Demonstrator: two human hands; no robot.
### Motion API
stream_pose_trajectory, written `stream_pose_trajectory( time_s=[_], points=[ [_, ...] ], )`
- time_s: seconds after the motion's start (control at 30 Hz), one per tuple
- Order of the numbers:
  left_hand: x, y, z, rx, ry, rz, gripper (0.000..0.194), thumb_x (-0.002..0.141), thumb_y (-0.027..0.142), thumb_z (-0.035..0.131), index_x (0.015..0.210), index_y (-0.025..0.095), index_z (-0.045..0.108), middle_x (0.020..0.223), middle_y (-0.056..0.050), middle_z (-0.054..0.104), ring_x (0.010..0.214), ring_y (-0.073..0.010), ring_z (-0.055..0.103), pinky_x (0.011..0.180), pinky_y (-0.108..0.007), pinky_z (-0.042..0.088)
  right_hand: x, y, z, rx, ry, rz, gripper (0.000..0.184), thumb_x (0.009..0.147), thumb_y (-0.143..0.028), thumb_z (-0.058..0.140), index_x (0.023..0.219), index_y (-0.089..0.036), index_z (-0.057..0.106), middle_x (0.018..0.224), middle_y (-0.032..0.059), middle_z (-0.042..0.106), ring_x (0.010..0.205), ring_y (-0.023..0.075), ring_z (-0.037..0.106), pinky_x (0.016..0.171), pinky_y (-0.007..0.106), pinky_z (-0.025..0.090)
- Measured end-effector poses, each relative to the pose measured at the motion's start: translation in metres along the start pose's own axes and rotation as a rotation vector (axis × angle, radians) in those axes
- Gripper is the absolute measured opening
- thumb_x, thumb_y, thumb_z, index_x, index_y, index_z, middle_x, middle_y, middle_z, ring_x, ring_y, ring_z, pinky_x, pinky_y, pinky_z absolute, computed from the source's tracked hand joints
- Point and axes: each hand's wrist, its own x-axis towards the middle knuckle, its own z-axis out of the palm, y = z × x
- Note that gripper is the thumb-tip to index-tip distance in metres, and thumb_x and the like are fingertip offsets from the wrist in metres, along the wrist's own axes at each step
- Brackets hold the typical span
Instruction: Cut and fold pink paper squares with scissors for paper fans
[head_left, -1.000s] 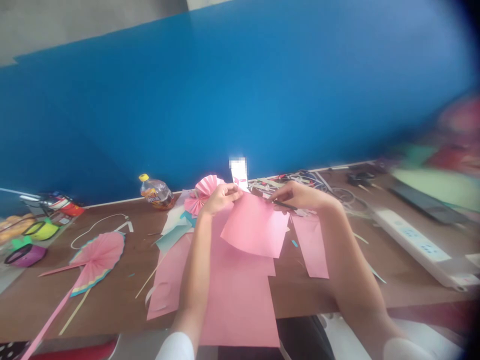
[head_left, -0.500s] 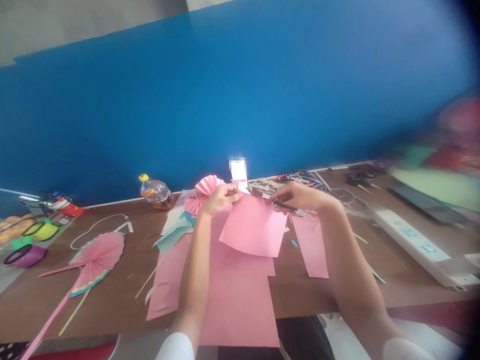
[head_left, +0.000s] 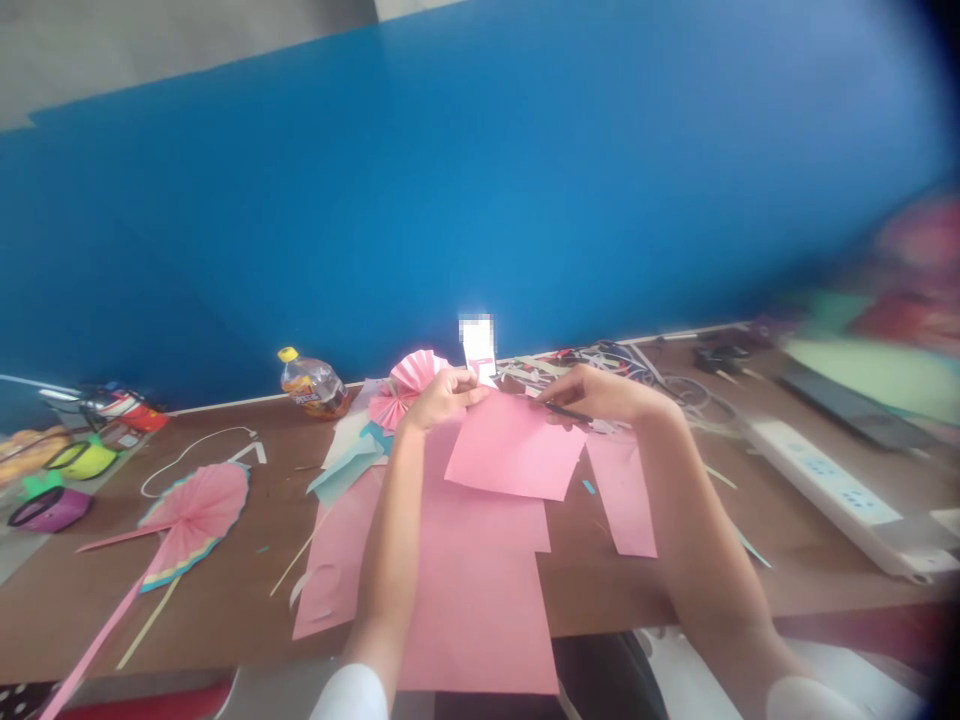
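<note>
My left hand (head_left: 448,397) pinches the upper left edge of a pink sheet of paper (head_left: 517,450), held up above the table. In my right hand (head_left: 592,392) are dark scissors (head_left: 568,411), their blades at the sheet's top edge; my fingers partly hide the handles. Beneath the held sheet lies a larger pink sheet (head_left: 480,610), which hangs over the table's front edge. A narrower pink piece (head_left: 624,495) rests by my right forearm. Just behind my left hand is a pleated pink paper rosette (head_left: 409,385).
A pink folded fan (head_left: 199,520) lies at left, near a plastic bottle (head_left: 311,385). A lit phone (head_left: 478,345) stands against the blue wall. Tangled cables (head_left: 600,360) and a white power strip (head_left: 825,490) are to the right. Paper scraps dot the brown table (head_left: 600,590).
The lower edge of the held pink sheet has swung up and to the right. A small pink strip by the phone has dropped lower. Both hands stay nearly in place.
</note>
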Motion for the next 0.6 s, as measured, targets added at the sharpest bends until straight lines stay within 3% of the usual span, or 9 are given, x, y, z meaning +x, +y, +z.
stream_pose_trajectory(
  time_s=[0.23, 0.6],
  points=[
    [0.0038, -0.0044, 0.0021, 0.0, -0.021, 0.01, 0.034, 0.073, 0.041, 0.069, 0.067, 0.014, 0.05, 0.064, 0.003, 0.045, 0.059, -0.0077, 0.04, 0.058, -0.023, 0.028, 0.0029, 0.0021, 0.002, -0.001, 0.029, 0.078, 0.048, 0.069, -0.046, 0.072, 0.106, -0.016, 0.073, 0.062, 0.0029, 0.066, 0.047, 0.0104, 0.052, 0.048, 0.024, 0.042],
    [0.0041, -0.0085, 0.0003, 0.009, -0.062, -0.013, 0.031, 0.073, 0.041, 0.07, 0.072, 0.012, 0.058, 0.065, 0.001, 0.049, 0.06, -0.0083, 0.044, 0.057, -0.022, 0.032, 0.0014, 0.0027, 0.0008, -0.03, 0.0, 0.055, 0.043, 0.072, -0.044, 0.069, 0.107, -0.018, 0.073, 0.061, 0.002, 0.064, 0.047, 0.0099, 0.051, 0.047, 0.023, 0.042]
  ],
)
